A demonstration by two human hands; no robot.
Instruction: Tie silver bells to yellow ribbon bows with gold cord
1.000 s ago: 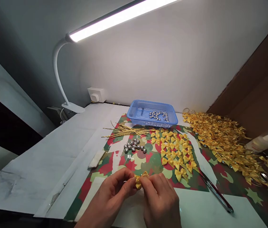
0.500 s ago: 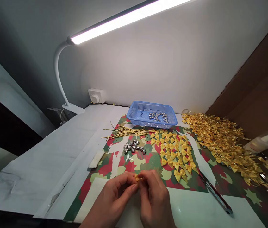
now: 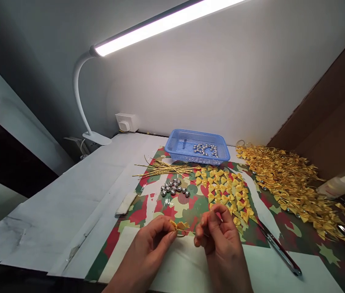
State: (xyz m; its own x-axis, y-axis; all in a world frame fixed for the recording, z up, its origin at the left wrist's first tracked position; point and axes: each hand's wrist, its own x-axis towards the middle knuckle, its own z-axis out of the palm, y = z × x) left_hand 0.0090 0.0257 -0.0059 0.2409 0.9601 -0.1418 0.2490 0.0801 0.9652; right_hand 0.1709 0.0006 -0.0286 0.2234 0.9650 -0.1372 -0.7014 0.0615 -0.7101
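My left hand (image 3: 154,244) pinches a small yellow ribbon bow (image 3: 179,225) low over the camouflage-patterned mat (image 3: 148,207). A thin gold wire (image 3: 190,232) runs from the bow to my right hand (image 3: 218,234), whose fingers are pinched on its end a little to the right. Just beyond the hands lie several loose yellow bows (image 3: 224,187), a cluster of silver bells (image 3: 174,188) and a bundle of gold wires (image 3: 163,168).
A blue basket (image 3: 176,142) holding silver bells stands at the back. A big heap of finished gold bows (image 3: 288,179) fills the right side. Metal tweezers (image 3: 279,248) lie right of my right hand. A white clip lamp (image 3: 93,136) and a wall socket (image 3: 125,122) are at the back left.
My hands were pressed together on the bow. They have drawn apart: the right hand has moved right, pulling the gold wire out from the bow held by the left.
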